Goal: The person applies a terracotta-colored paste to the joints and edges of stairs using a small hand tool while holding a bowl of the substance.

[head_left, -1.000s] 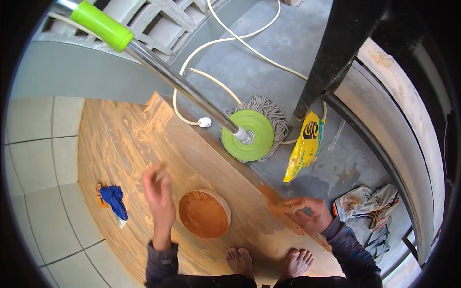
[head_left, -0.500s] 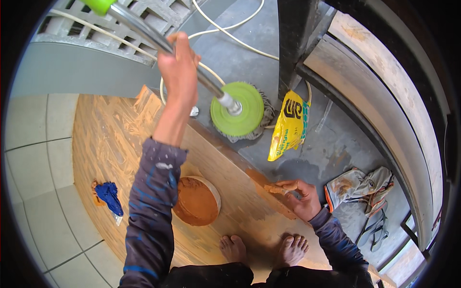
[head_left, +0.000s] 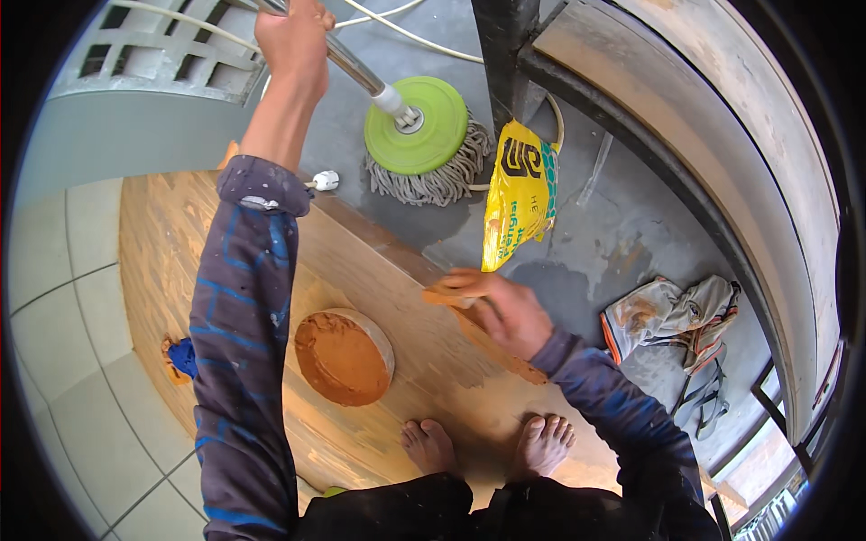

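Note:
My left hand (head_left: 293, 45) is closed around the metal handle of a spin mop (head_left: 419, 126), whose green disc and grey strands rest on the dark floor. With my right hand (head_left: 512, 314) I pinch a thin flat spreader (head_left: 448, 296) coated in orange-brown putty, held at the long edge of a wooden board (head_left: 379, 243). Fresh putty streaks run along that edge beneath and beside the hand. Between my arms, a round tub (head_left: 387, 346) of the same putty sits on the board. My fingertips are partly hidden by the hand and the putty.
A yellow bag (head_left: 521, 189) lies right of the mop, beside a black metal post (head_left: 507, 63). Cloth (head_left: 667, 311) and dark straps lie farther right. A white plug (head_left: 326, 180) sits near the board, a blue crumpled bag (head_left: 183, 358) at left. My bare feet stand on the board.
My left hand has moved up and left with the mop handle, its head now showing more strands. My right hand with the spreader has moved left and up along the board's edge.

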`<state>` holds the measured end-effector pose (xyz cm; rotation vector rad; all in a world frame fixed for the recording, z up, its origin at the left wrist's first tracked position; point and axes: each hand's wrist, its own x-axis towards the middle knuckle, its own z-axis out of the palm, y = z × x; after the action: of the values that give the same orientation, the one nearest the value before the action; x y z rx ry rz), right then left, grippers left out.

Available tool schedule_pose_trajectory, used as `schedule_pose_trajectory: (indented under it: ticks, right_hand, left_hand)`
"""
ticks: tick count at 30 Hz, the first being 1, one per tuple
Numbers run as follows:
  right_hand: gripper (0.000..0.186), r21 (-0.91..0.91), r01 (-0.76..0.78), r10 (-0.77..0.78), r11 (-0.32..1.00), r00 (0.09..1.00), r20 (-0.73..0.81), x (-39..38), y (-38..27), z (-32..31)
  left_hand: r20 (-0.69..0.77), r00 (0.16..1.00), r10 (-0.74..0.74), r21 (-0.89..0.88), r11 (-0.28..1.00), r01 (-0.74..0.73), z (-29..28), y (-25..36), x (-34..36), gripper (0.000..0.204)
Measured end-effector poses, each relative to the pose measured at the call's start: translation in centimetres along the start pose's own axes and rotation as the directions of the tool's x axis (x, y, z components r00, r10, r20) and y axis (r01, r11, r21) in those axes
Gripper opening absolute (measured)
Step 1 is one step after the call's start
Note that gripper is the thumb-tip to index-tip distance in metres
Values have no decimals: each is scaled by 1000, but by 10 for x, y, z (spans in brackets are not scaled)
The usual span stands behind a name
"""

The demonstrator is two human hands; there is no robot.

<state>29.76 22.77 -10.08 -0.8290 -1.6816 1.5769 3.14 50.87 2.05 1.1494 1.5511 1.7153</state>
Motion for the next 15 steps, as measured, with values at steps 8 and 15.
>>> schedule_pose_trajectory:
  ticks: [8, 15]
  right_hand:
    - [36, -418, 422, -208, 804, 859, 467, -27, -29, -36]
    - [43, -465, 404, -200, 788, 881, 428, 26, -17, -18]
  left_hand:
    - [51, 997, -52, 168, 985, 43, -7, 17, -16, 19]
    - [41, 995, -95, 150, 985, 88, -1, 24, -13, 21]
